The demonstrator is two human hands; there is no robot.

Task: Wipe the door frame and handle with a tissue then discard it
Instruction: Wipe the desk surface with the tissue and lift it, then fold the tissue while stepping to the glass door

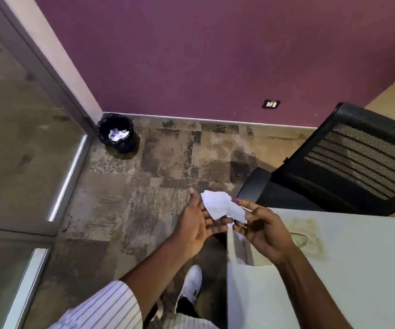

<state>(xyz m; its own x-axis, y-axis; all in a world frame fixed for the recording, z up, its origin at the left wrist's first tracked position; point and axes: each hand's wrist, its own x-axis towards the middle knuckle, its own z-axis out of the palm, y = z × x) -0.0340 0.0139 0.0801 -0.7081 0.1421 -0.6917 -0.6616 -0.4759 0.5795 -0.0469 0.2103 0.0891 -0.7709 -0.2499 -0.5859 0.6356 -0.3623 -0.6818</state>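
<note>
A crumpled white tissue (222, 205) sits between my two hands at chest height above the carpet. My left hand (196, 224) is palm-up under its left side, fingers spread and touching it. My right hand (263, 229) pinches its right end between thumb and fingers. A small black bin (116, 133) lined with a black bag stands in the far left corner, with white crumpled paper inside. The grey metal door frame (49, 74) with glass panels runs along the left. No door handle is in view.
A black mesh office chair (348, 162) stands at the right, by a white desk (358, 269) whose corner is under my right forearm. A purple wall with a socket (272, 104) is ahead. Patterned carpet (168, 162) lies between me and the bin.
</note>
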